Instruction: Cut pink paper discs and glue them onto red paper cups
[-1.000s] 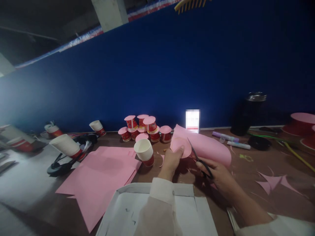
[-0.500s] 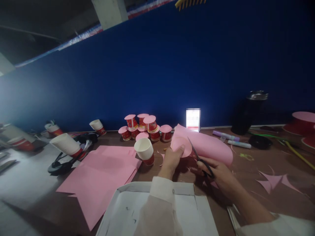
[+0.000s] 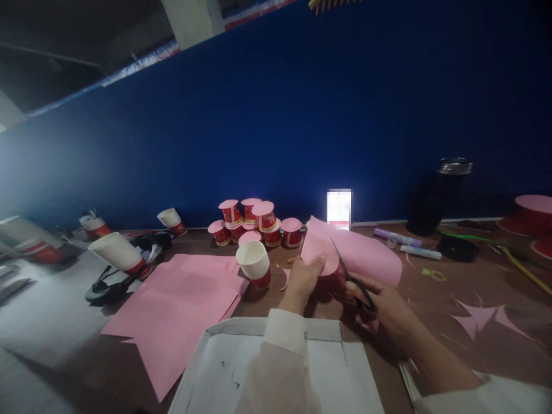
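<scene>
My left hand [image 3: 304, 279] grips a sheet of pink paper [image 3: 366, 256] near its left end, thumb on top of a rounded, partly cut edge. The rest of the sheet curls away to the right. My right hand [image 3: 377, 302] is closed around the black handles of a pair of scissors [image 3: 342, 261]. Their blades point up and left, against the paper beside the rounded edge. A white and red paper cup [image 3: 253, 265] stands just left of my left hand. Behind it are several stacked red cups [image 3: 265, 215] topped with pink discs.
More pink paper [image 3: 181, 305] lies at left, with a white box lid [image 3: 224, 368] in front of me. Pink scraps [image 3: 476, 319], markers [image 3: 397, 237] and a black bottle [image 3: 431, 198] are at right. A lit screen [image 3: 338, 208] stands against the blue partition [image 3: 276, 115].
The curled right end of the pink paper has drawn in slightly to the left. Both hands keep nearly the same place, with the scissors still at the cut edge.
</scene>
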`<state>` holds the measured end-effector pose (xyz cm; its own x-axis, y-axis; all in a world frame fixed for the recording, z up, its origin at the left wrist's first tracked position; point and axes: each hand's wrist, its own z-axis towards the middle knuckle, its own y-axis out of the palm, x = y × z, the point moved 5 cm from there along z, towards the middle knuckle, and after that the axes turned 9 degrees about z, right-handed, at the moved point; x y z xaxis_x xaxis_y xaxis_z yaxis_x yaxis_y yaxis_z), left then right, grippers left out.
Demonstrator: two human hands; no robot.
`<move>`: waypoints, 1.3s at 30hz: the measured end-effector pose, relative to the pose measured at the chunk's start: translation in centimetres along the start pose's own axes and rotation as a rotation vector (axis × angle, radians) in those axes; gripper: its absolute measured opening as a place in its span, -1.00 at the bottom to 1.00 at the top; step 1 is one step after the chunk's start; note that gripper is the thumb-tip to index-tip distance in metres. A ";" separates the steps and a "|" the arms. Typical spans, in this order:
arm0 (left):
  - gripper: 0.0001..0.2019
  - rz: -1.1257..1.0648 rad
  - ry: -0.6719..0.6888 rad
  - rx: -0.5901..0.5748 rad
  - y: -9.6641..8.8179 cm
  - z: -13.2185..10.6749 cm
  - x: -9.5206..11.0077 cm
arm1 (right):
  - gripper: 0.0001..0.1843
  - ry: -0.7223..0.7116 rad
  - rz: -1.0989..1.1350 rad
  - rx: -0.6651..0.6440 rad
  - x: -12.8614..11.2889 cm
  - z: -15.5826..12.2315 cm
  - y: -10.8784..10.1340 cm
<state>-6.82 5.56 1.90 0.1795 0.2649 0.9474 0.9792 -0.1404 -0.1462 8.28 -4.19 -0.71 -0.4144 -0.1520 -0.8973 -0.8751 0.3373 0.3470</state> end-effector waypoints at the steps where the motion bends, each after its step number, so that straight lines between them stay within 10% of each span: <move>1: -0.37 0.000 0.011 0.003 0.0 0.0 0.0 | -0.36 0.009 0.005 0.010 -0.1 -0.1 0.0; 39: -0.52 0.021 0.077 -0.011 -0.7 -0.2 0.8 | -0.33 0.053 0.063 -0.047 -0.7 -0.7 0.5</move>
<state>-7.34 5.68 2.86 0.1922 0.1877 0.9632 0.9741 -0.1554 -0.1641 7.99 -4.57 0.30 -0.4806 -0.1814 -0.8580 -0.8572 0.3038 0.4159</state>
